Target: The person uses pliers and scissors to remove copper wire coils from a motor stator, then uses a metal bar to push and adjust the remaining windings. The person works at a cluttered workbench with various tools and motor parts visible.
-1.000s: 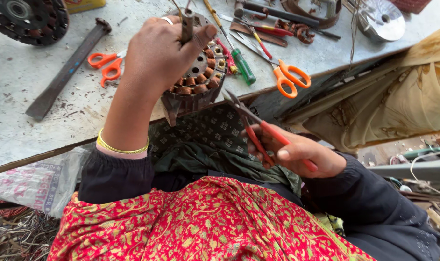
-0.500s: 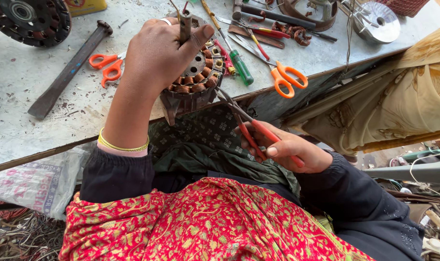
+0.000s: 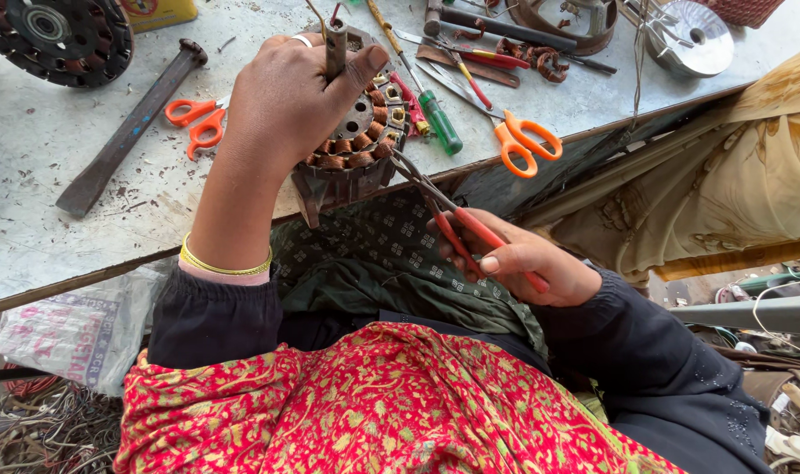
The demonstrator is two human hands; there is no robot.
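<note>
The left hand (image 3: 286,105) closes around the shaft of a motor stator (image 3: 352,154), a ring of copper windings propped on the near edge of the grey workbench (image 3: 57,237), thumb pressed against the shaft's top. At about four o'clock from it, the right hand (image 3: 523,263) grips the red handles of a pair of pliers (image 3: 448,215), whose thin jaws reach up toward ten o'clock and meet the stator's rim at the windings.

The step in hand looks like picking at or pulling a wire from the coil while the other hand steadies the core. The next move seems to call for a firm hold on the shaft and a careful, controlled pull along the pliers' line.

Further out, orange scissors (image 3: 527,145) lie at two o'clock, a green-handled screwdriver (image 3: 439,123) beside the stator, smaller orange scissors (image 3: 194,123) and a dark chisel (image 3: 128,132) at nine o'clock.
</note>
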